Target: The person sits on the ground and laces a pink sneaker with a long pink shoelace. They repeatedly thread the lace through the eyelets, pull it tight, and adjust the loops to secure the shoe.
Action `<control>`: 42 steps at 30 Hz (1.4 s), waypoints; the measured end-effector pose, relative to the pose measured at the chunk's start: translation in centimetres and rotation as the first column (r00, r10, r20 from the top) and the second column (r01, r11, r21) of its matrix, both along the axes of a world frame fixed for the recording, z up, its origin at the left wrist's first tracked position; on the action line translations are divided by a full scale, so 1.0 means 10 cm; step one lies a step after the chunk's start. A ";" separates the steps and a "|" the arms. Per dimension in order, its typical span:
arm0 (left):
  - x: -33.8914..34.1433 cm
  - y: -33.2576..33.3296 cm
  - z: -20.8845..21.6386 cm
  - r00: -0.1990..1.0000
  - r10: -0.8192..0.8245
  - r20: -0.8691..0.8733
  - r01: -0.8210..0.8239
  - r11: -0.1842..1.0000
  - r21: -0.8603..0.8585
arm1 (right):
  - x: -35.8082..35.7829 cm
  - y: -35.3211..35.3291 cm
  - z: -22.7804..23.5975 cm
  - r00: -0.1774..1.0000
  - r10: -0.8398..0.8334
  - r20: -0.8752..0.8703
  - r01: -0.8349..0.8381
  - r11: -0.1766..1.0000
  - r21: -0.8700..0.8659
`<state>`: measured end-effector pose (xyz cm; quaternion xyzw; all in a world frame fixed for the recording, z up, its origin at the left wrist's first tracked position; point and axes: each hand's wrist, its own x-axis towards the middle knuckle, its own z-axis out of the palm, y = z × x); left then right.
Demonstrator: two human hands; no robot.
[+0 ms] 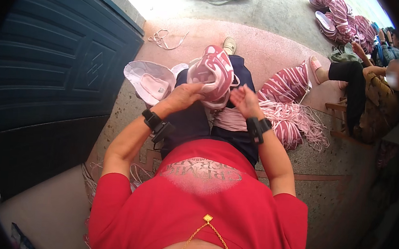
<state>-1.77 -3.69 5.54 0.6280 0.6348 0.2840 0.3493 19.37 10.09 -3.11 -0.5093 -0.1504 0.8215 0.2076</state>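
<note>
Two bare hands fall under my remote inspection. The left hand (185, 96), at 11 o'clock, has its grip closed on the edge of a pink-and-white hat (217, 69), located over the lap at 12 o'clock. The right hand (246, 101), at 2 o'clock, is released, palm showing, just beside the hat; I cannot tell whether its fingertips brush the pale cord (237, 81).

I judge that the left grip steadies the hat against the dark blue trousers (181, 118), freeing the right. A second hat (153, 84) lies at 10 o'clock, lining upward, probably for easy reach. At 2 o'clock a bundle of hats (284, 86) appears nested to save room; pale strings (287, 113) trail at 3 o'clock.

Edges: the door (68, 62) at 10 o'clock bounds my leftward swing, and the bundle limits the right side. A co-worker (375, 98) sits well apart, between 2 and 3 o'clock. My widest room appears to be forward, over the pink floor (197, 30) at 12 o'clock.
</note>
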 end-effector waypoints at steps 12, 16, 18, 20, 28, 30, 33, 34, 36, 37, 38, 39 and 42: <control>0.46 0.07 -0.09 0.735 -0.286 -0.615 0.238 0.958 -0.161 | 0.04 -0.58 0.02 0.982 0.186 -0.015 -0.187 0.982 -0.035; 0.55 0.17 -0.43 0.642 -0.346 -0.684 0.317 0.932 -0.173 | 0.09 -0.40 -0.10 0.879 0.155 0.452 -0.464 0.503 0.730; 0.53 0.12 -0.48 0.640 -0.329 -0.695 0.328 0.934 -0.139 | -0.07 -0.40 0.37 0.718 -0.062 0.694 -0.688 0.092 0.720; 0.51 0.15 -0.46 0.648 -0.291 -0.704 0.343 0.937 -0.072 | -0.22 -0.33 0.50 0.578 -0.062 0.813 -0.815 0.005 0.580; 0.27 -0.12 -0.41 0.872 0.398 -0.285 -0.414 0.910 0.004 | -0.19 -0.34 0.31 0.564 -0.080 0.822 -0.825 -0.023 0.564; 0.22 -0.01 -0.51 0.791 0.561 -0.244 -0.561 0.824 0.079 | -0.21 -0.43 0.31 0.589 -0.084 0.804 -0.807 -0.028 0.589; 0.25 0.15 -0.56 0.871 0.426 -0.246 -0.468 0.871 -0.152 | -0.17 -0.49 0.22 0.613 -0.108 0.783 -0.788 -0.019 0.615; 0.28 0.17 -0.62 0.863 0.444 -0.242 -0.485 0.861 -0.151 | -0.17 -0.48 0.17 0.616 -0.122 0.778 -0.785 -0.016 0.619; 0.30 0.23 -0.73 0.853 0.470 -0.228 -0.510 0.843 -0.170 | -0.18 -0.44 0.06 0.615 -0.145 0.775 -0.785 -0.014 0.620; 0.32 0.27 -0.75 0.852 0.476 -0.218 -0.515 0.835 -0.192 | -0.18 -0.40 0.04 0.608 -0.150 0.779 -0.789 -0.011 0.614; 0.33 0.30 -0.77 0.851 0.481 -0.208 -0.520 0.827 -0.214 | -0.19 -0.37 0.02 0.602 -0.156 0.783 -0.794 -0.008 0.608; 0.31 0.31 -0.78 0.837 0.528 -0.145 -0.548 0.801 -0.241 | -0.21 -0.35 0.00 0.606 -0.155 0.780 -0.791 -0.013 0.612; 0.21 0.28 -0.93 0.834 0.551 -0.028 -0.538 0.799 -0.268 | -0.24 -0.34 -0.01 0.623 -0.132 0.771 -0.781 -0.040 0.624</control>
